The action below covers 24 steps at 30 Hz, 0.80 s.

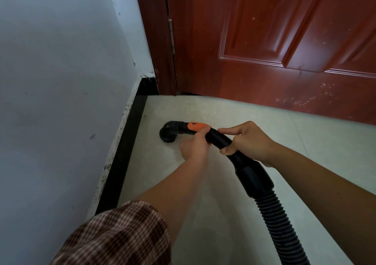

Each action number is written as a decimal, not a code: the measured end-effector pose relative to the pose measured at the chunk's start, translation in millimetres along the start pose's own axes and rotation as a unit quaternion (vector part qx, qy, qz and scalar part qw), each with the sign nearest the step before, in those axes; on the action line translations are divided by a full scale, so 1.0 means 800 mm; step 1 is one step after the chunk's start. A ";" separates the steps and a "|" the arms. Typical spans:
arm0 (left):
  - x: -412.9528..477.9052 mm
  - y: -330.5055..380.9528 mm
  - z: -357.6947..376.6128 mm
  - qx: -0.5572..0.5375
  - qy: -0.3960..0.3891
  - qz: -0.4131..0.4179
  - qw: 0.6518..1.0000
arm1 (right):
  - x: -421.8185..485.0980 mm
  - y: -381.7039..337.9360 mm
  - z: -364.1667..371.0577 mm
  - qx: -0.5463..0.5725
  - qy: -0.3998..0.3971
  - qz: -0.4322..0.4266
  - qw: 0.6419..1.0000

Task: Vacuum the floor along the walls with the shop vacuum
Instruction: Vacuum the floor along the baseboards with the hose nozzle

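A black vacuum handle tube [218, 140] with an orange slider [196, 126] ends in a round black brush nozzle [168, 135] that rests on the pale tiled floor [203, 213]. The nozzle sits a short way right of the black baseboard [126, 142]. My left hand [195, 145] grips the tube from below, just behind the orange slider. My right hand [247, 140] wraps around the curved tube a little further back. A ribbed black hose [278, 222] runs from the handle down to the bottom edge of the view.
A white wall [61, 81] stands on the left with scuffed paint above the baseboard. A dark red panelled door [274, 51] and its frame [154, 40] close off the far side, meeting the wall in a corner. A checked sleeve [118, 236] covers my left upper arm.
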State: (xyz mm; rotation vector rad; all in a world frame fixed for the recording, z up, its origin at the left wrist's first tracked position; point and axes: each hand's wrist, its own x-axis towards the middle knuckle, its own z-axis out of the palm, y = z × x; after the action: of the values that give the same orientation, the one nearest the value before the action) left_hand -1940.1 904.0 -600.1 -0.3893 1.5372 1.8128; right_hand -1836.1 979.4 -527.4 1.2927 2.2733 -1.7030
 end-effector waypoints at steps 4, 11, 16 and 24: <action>-0.007 -0.007 0.002 0.007 0.004 -0.003 1.000 | -0.005 0.004 -0.006 0.002 -0.012 0.006 1.000; -0.022 -0.013 0.011 0.007 -0.006 -0.015 1.000 | -0.018 0.011 -0.018 -0.001 -0.001 0.008 1.000; -0.031 -0.015 0.022 -0.002 -0.021 -0.024 0.999 | -0.023 0.014 -0.025 -0.006 0.019 0.005 1.000; -0.043 -0.027 0.041 0.008 -0.057 -0.045 0.997 | -0.038 0.028 -0.043 0.000 0.044 0.013 0.999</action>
State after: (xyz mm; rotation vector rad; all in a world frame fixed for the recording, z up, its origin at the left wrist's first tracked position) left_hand -1894.5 924.4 -586.0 -0.3362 1.4311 1.7226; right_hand -1787.1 990.6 -516.7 1.4174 2.2908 -1.6714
